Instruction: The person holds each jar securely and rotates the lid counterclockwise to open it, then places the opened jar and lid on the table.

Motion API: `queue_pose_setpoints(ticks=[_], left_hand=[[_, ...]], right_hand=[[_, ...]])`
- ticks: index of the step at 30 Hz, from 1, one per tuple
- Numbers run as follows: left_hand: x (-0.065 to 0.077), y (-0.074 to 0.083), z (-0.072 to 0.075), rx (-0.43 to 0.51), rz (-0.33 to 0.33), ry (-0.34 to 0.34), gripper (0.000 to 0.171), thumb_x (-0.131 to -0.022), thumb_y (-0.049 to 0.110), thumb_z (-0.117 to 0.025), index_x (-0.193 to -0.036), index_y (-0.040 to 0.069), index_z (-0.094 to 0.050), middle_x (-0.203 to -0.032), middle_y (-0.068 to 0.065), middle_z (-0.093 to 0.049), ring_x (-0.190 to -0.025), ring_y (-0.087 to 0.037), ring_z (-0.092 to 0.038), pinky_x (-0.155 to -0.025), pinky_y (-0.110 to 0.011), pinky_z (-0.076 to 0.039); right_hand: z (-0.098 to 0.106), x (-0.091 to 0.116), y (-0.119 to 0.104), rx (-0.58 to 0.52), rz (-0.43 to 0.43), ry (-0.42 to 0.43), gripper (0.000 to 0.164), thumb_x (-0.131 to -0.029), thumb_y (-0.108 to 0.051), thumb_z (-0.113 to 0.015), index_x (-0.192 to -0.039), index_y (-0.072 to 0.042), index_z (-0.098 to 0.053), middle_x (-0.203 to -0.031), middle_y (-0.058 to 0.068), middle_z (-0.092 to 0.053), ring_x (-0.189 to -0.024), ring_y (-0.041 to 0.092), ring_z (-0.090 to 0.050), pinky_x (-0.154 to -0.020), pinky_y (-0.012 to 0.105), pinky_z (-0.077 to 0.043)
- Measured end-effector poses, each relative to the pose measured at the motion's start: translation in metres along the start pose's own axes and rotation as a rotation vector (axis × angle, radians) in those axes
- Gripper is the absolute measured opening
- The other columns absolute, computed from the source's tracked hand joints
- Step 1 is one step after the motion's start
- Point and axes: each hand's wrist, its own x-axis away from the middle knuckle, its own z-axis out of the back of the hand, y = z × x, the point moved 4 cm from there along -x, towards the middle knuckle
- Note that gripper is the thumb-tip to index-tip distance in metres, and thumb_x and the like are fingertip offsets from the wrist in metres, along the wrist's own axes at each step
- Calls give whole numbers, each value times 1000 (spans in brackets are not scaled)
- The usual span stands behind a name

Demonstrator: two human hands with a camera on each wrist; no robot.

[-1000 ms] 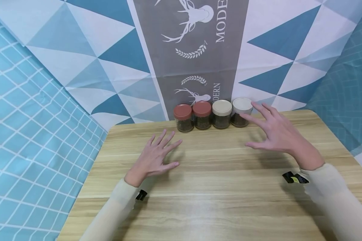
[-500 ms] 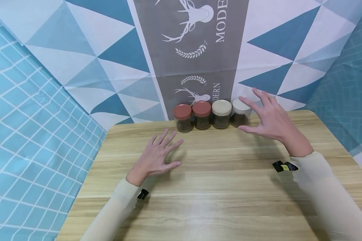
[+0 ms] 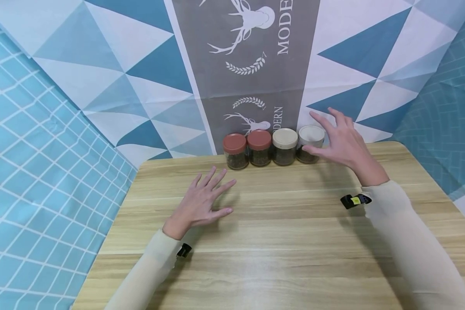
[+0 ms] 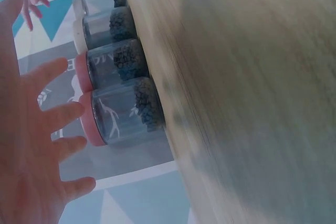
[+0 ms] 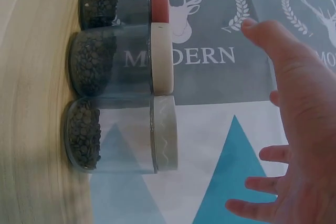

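Note:
Several glass jars stand upright in a row at the table's back edge. From the left come a red-lidded jar [image 3: 236,150], a second red-lidded jar [image 3: 260,148], a cream-lidded jar [image 3: 284,148] and a white-lidded jar [image 3: 310,135]. Dark bean-like pieces fill the lower part of each; the right wrist view shows them in the white-lidded jar [image 5: 84,135]. My right hand [image 3: 345,144] hovers with spread fingers by the white-lidded jar, its thumb overlapping the jar in the head view. It grips nothing. My left hand [image 3: 199,200], fingers spread, is above the table in front of the red-lidded jars, holding nothing.
The wooden table [image 3: 263,249] extends in front of the jars. Behind them hangs a patterned cloth [image 3: 248,82] with deer heads and triangles. A blue gridded cloth [image 3: 42,172] borders the left side. Each wrist carries a small black device [image 3: 355,200].
My right hand has moved forward and to the left, up to the white-lidded jar, with fingers still spread. My left hand has barely shifted, and the jars stand where they were.

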Motion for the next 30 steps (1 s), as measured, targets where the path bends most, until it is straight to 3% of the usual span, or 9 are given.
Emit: queue_pose_setpoints(ticks=[10, 21, 30], left_hand=[[1, 0, -1, 6, 1, 3, 113, -96, 98, 1, -172, 30, -49, -182, -15, -42, -171, -49, -34, -128, -82, -37], [0, -3, -2, 7, 13, -12, 114, -95, 99, 0, -173, 31, -48, -184, -15, -39, -173, -48, -31, -130, -82, -35], [1, -2, -3, 12, 7, -12, 110, -97, 98, -3, -172, 31, -49, -184, -14, -40, -172, -49, -33, -130, -81, -35]], right_hand=[[-8, -20, 6, -24, -35, -18, 88, -95, -57, -80, -172, -27, -48, -174, 38, -31, -149, 65, -39, -89, 82, -54], [-24, -32, 16, -62, -117, -78, 84, -102, -55, -73, -174, -24, -44, -172, 39, -31, -144, 61, -38, -91, 80, -52], [-39, -39, 22, -53, -112, -109, 80, -103, -49, -74, -172, -19, -47, -166, 41, -36, -141, 62, -40, -94, 78, -52]])
